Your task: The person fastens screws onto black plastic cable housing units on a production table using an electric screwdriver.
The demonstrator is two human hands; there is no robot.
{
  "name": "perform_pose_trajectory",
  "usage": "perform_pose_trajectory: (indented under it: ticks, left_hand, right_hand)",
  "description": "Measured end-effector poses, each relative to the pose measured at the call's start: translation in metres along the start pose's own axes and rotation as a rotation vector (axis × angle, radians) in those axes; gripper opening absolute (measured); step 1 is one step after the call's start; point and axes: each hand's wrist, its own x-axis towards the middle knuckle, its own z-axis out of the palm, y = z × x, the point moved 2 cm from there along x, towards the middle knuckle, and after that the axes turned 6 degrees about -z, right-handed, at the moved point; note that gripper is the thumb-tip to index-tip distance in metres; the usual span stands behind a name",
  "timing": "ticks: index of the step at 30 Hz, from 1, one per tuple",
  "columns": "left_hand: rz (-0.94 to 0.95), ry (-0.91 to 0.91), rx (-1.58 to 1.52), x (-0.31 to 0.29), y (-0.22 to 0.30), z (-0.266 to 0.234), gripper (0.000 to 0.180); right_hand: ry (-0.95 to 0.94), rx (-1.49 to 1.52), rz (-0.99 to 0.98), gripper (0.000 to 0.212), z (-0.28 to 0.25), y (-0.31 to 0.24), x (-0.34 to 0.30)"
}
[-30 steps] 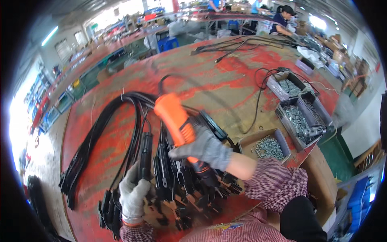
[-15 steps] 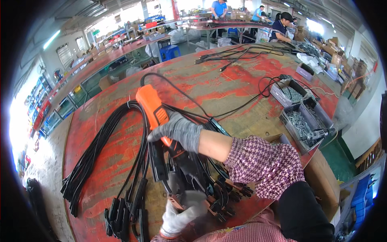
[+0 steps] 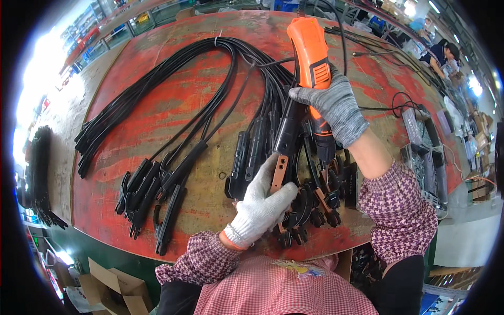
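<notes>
My left hand (image 3: pixel 260 207), in a white glove, is closed on a welding electrode holder with a copper bar (image 3: pixel 279 173) and a black sleeve (image 3: pixel 287 134). Two holes show in the copper. In a striped grey glove, my right hand (image 3: pixel 336 107) grips an orange electric screwdriver (image 3: pixel 307 47); its black nose (image 3: pixel 325 149) points down, just right of that holder. More black electrode holders (image 3: pixel 315 194) lie crowded under and beside my hands, partly hidden by them. Another group of holders (image 3: pixel 170 181) rests to the left, on black cables (image 3: pixel 194 52) bundled with a tie.
The red, worn tabletop (image 3: pixel 121 205) carries grey boxes of metal fasteners (image 3: pixel 420 128) at the right. A black cable bundle (image 3: pixel 39 173) hangs over the left edge. An open cardboard box (image 3: pixel 118 289) stands below; a co-worker (image 3: pixel 441 58) is far right.
The view has tilted down and shifted, so cables and holders appear higher. The screwdriver remains in my right hand. My left hand, blurred before, now shows clearly on the holder's copper bar.
</notes>
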Motion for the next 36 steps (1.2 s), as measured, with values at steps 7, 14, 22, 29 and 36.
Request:
perform_pose_trajectory:
  ticks: [7, 14, 22, 29, 36]
  left_hand:
    - [0.02, -0.143, -0.034, -0.012, 0.0, -0.017, 0.082]
    - [-0.055, -0.386, -0.211, -0.014, 0.006, -0.016, 0.084]
    - [0.613, -0.187, 0.159, 0.016, -0.023, -0.011, 0.084]
    - [0.143, -0.297, -0.155, 0.007, 0.008, 0.015, 0.088]
    - [-0.314, -0.596, -0.434, 0.042, 0.001, 0.051, 0.07]
  right_hand:
    - [-0.009, 0.016, 0.059, 0.041, -0.013, 0.007, -0.008]
    - [0.109, 0.316, 0.179, 0.038, -0.03, 0.036, -0.021]
    - [0.009, 0.435, 0.069, 0.035, -0.024, 0.027, -0.027]
    - [0.029, 0.264, -0.114, 0.043, -0.022, 0.018, -0.05]
    - [0.191, 0.159, -0.099, 0.035, -0.073, 0.023, -0.071]
